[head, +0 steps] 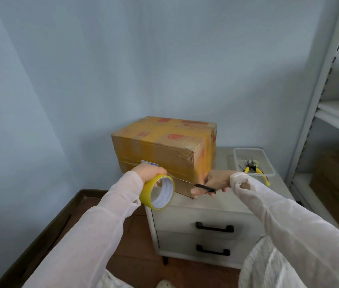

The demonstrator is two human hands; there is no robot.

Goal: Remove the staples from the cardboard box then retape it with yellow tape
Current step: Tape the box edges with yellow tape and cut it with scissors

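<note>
So the cardboard box (164,146) is sitting on top of a little white nightstand (212,202) with 2 drawers, pushed toward the wall, 1 front corner hanging out over the near edge; most of its faces look covered in yellowish tape, so I'd guess the staples part is done and this is the retaping bit.

Left hand (146,173) is curled round the yellow tape roll (158,191), fingers hooked through the core, right up against the box's front face low down on the left; right hand (216,180) is gripping a pair of black-handled scissors (205,187), tips pointing left at the lower near corner of the box; can't tell if the blades are apart or closed, too small.

The thing that matters: there seems to be a thin strip running from the roll along the bottom of the front face toward that corner, so its long axis goes left to right; roll at the left end, scissors at the right end. The right hand is the nearer 1 to the corner, so I reckon the snip is its job while the left keeps the strip tight; if the strip goes slack it'll probably fold onto itself.

Off to the right there's a clear plastic tub (268,163) on the nightstand with yellow-handled pliers (256,171) in it, well apart from both hands.
</note>
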